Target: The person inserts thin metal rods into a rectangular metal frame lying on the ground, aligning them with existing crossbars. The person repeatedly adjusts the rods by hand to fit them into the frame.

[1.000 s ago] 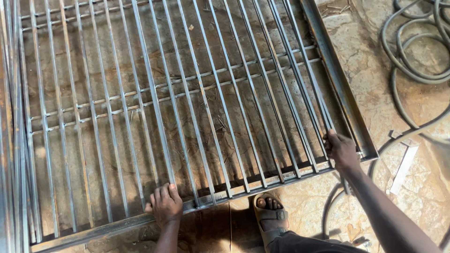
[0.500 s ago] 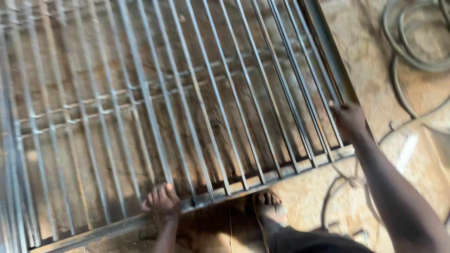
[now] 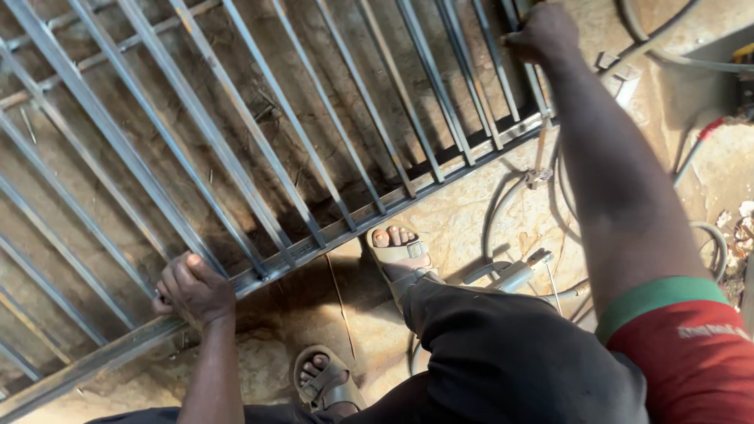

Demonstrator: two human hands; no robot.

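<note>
— what did we have our hands on?

— a big metal grille, grey steel, made of long thin square bars running side by side and welded into a flat frame rail along the near edge. it lay tilted across the sandy, stony floor, right in front of our feet.

— and the grip on each side?

— our left hand was curled over the bottom rail, fingers wrapped shut on the grille's edge. our right hand was up at the far corner, fist closed around one of the outer bars.

— what was underfoot?

— we wore tan strapped sandals; one sandal sat just below the rail, the other nearer to us. the ground looked rough and dusty, pale brown.

— anything else around?

— grey rubbery cables looped over the floor by the right leg, and a small metal clamp-like tool lay just beside our knee. its exact kind we couldn't tell.
</note>
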